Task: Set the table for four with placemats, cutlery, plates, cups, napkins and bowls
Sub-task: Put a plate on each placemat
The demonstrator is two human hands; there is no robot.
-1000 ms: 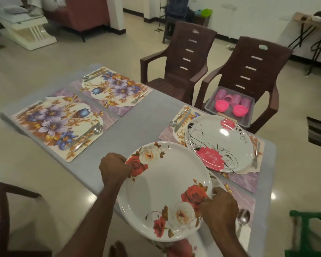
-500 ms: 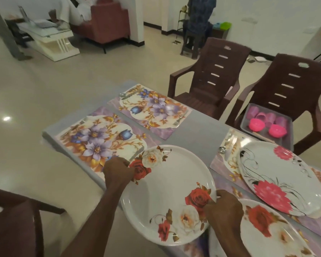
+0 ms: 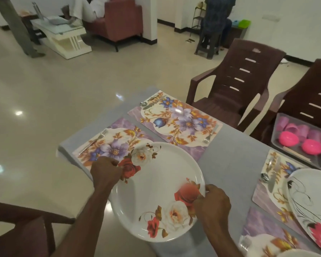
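Two hands carry one round white plate w/ red and cream roses (image 3: 156, 190): left hand (image 3: 105, 171) curled over its far-left rim, right hand (image 3: 212, 203) pinching the near-right rim. Plate sits in the air, overlapping the near edge of the purple floral placemat (image 3: 107, 143) at the left, which has a steel fork (image 3: 93, 142) on its left side. Best move, imo: keep it level, slide left and away, centre it on the mat, clear of the fork, lower flat, then let go w/ both. Further right on the grey tabletop (image 3: 235, 164): second floral placemat (image 3: 176, 119), bare, needs a plate too. Far right, a white plate w/ pink flower (image 3: 311, 201) is already set.
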